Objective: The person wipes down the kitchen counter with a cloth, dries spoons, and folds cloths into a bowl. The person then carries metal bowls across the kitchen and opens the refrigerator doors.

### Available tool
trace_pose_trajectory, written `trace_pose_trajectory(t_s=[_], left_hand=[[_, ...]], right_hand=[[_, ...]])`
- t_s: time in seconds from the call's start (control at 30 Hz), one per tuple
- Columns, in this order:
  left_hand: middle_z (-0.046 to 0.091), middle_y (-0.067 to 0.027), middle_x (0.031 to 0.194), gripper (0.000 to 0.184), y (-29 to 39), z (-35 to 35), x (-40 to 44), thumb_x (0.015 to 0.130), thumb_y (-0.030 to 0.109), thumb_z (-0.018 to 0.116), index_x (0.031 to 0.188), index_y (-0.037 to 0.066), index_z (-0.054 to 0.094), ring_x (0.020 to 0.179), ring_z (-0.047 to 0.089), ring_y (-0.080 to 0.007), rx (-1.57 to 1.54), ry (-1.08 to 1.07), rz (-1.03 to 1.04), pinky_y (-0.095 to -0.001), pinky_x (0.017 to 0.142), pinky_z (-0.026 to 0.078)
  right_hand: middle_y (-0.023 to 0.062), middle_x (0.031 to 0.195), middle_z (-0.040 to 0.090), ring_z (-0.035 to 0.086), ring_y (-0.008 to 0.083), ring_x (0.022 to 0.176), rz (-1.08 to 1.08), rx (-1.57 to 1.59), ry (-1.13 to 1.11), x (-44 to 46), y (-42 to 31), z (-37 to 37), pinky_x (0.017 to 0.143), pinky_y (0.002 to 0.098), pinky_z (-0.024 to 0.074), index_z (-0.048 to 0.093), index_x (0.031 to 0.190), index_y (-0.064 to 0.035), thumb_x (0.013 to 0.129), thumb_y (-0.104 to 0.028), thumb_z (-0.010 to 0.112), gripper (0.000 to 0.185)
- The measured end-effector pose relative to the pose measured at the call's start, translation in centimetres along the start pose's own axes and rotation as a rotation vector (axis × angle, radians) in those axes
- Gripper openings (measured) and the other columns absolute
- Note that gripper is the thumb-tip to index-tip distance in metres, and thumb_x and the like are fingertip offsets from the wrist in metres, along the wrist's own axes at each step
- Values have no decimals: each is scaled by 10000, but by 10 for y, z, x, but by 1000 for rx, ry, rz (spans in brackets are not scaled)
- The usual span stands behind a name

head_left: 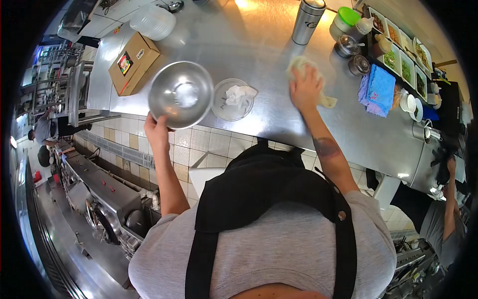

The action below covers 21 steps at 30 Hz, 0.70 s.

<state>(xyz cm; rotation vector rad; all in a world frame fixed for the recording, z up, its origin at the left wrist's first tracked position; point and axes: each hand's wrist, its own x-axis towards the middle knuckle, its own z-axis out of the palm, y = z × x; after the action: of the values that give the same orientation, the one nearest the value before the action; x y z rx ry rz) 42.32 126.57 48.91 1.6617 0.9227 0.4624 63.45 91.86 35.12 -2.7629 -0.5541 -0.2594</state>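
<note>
Twelve o'clock is straight ahead of the person. The bowl [167, 92] is at about eleven o'clock, its near rim reaching over the edge of the worktop [269, 65]. I cannot tell if it rests there or is a little lifted. The left hand [158, 130] pinches it at the rim, at seven o'clock of the circle, with the thumb on top; the other fingers are mostly hidden below.

The right hand [305, 90] lies between twelve and one o'clock, flat, the fingers a little spread, pressing the cloth [299, 61] on the worktop. The cloth shows beyond the fingertips and beside the wrist.

The bowl looks like thin metal, so I judge it stiff, rather light, not fragile, but slippery if wet. The rim seems the best place to hold it; a second hand at one o'clock of the rim would balance it. The cloth seems soft and light, and a flat palm suits it well.

Just beside the bowl, at its three o'clock, is a clear dish [223, 110] with crumpled tissue [241, 94]. At the bowl's ten o'clock stands a box [134, 65].
</note>
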Motion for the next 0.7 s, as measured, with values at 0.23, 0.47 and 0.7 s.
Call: trace_pose_trajectory(t_s=[0.23, 0.47, 0.7], left_hand=[[595, -73, 783, 171, -12, -33, 10, 817, 49, 530, 976, -15, 535, 547, 556, -123, -224, 95, -29, -237, 433, 452], [596, -82, 778, 194, -71, -29, 12, 801, 42, 521, 988, -11, 512, 510, 556, -133, -332, 25, -304, -222, 407, 457], [596, -81, 796, 201, -63, -26, 22, 802, 43, 520, 998, 1, 506, 549, 572, -137, -324, 55, -251, -220, 423, 475]], right_hand=[[174, 1322, 408, 381, 350, 1227, 85, -56, 71, -86, 50, -41, 986, 531, 280, 562, 1171, -161, 729, -150, 584, 443], [132, 855, 613, 604, 310, 767, 26, 89, 103, -22, -32, -33, 670, 411, 483, 638, 795, -61, 763, -131, 563, 107], [137, 764, 645, 626, 316, 735, -211, 598, -452, 61, -115, 29, 660, 407, 499, 666, 806, -63, 732, -179, 631, 142]])
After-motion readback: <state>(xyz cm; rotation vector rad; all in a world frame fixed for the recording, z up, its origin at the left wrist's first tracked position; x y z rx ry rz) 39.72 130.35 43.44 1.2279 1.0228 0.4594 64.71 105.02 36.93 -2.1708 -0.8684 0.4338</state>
